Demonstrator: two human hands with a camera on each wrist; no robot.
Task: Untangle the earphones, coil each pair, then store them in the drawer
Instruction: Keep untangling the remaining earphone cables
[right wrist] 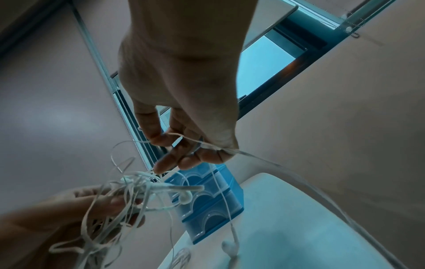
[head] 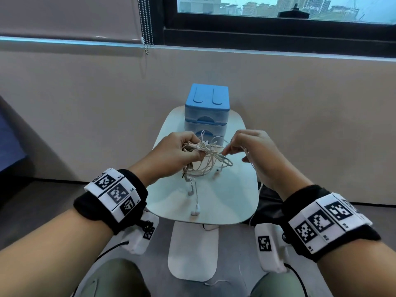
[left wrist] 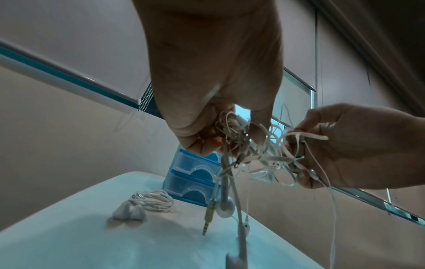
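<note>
A small white surface (head: 231, 202) stands below a window, carrying a blue drawer unit (head: 206, 108) at its far edge. In front of the unit, the left hand (head: 173, 153) grips the tangled earphones (head: 205, 159); the right hand (head: 252, 146) pinches a strand beside it. A coiled pair (left wrist: 151, 201) lies near the unit.

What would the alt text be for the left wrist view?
A left hand grips a tangled wad of earphones while the right hand pinches strands; below, a coiled pair lies on the white table.
</note>
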